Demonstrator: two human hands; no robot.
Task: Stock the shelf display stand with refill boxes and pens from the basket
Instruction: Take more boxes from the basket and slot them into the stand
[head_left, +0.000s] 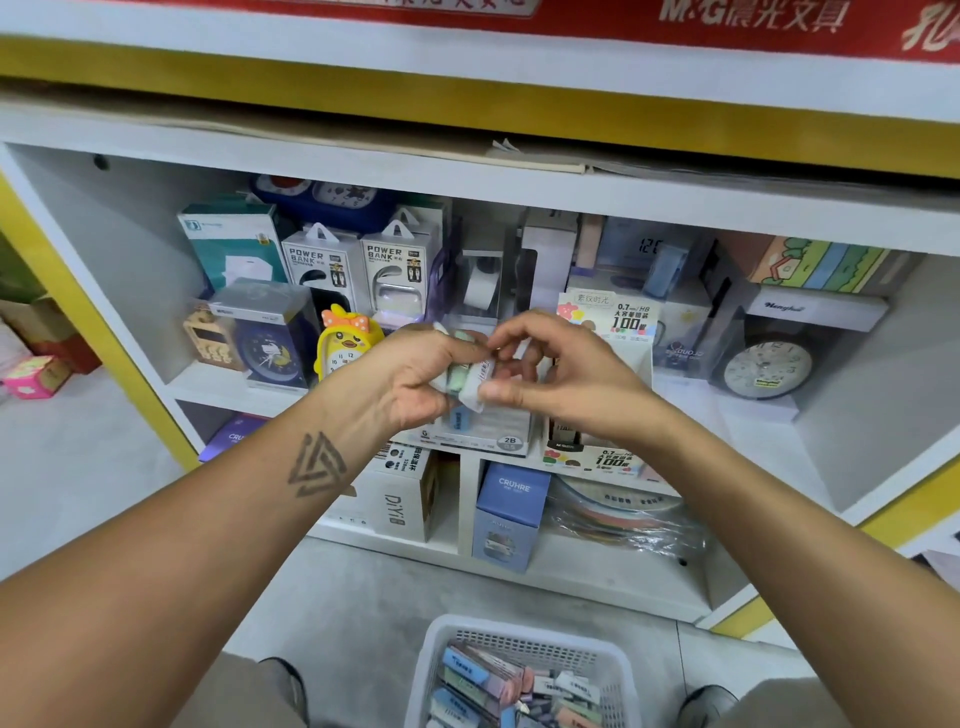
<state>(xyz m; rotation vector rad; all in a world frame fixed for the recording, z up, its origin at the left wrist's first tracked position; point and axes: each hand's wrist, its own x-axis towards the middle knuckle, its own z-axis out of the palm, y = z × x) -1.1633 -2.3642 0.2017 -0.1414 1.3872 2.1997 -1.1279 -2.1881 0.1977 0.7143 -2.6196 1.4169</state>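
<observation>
Together, both hands (415, 374) pinching refill boxes (467, 376).

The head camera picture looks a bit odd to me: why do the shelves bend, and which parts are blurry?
Head view: the wide-angle lens bows the shelf edge and stretches the forearms; the left hand, right hand and the small packs they hold are softly smeared; lighting is even and soft, without strong glare; the basket is cropped at the bottom.
</observation>
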